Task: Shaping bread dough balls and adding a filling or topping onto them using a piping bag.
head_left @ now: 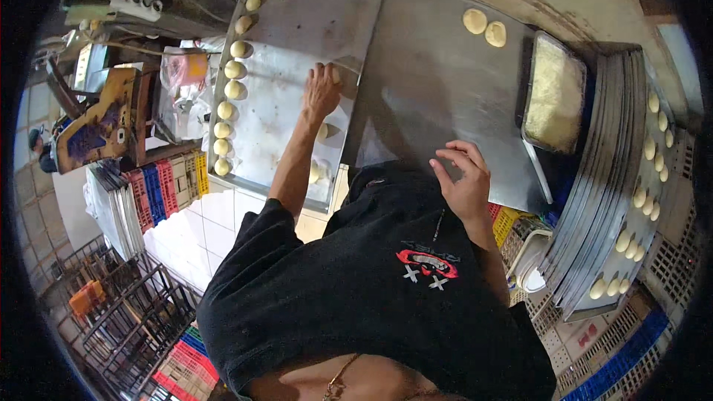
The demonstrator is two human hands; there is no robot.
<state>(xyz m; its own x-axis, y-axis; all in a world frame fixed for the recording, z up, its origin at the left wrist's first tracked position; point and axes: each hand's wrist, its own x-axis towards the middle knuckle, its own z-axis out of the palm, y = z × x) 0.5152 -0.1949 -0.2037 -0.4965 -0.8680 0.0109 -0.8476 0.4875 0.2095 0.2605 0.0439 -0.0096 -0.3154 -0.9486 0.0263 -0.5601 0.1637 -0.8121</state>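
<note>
My left hand (321, 93) reaches over a metal baking tray (290, 44), fingers curled down round a pale dough ball (338, 76) that they mostly hide. Nearer me on the same tray, two more dough balls (322, 132) lie in line with that hand. A row of several round dough balls (234, 69) runs along the tray's left edge. Over the near edge of the bare metal worktop (438, 67), my right hand (466, 178) hovers with thumb and fingers apart and nothing visible in it.
Two flattened dough pieces (475, 21) sit at the worktop's far side. Right of them stands a rectangular pan (553, 93) of pale, crumbly material. Stacked trays (605, 141) rise farther right, the outer one bearing several dough pieces. At left are a power strip (136, 4) and plastic crates (160, 186).
</note>
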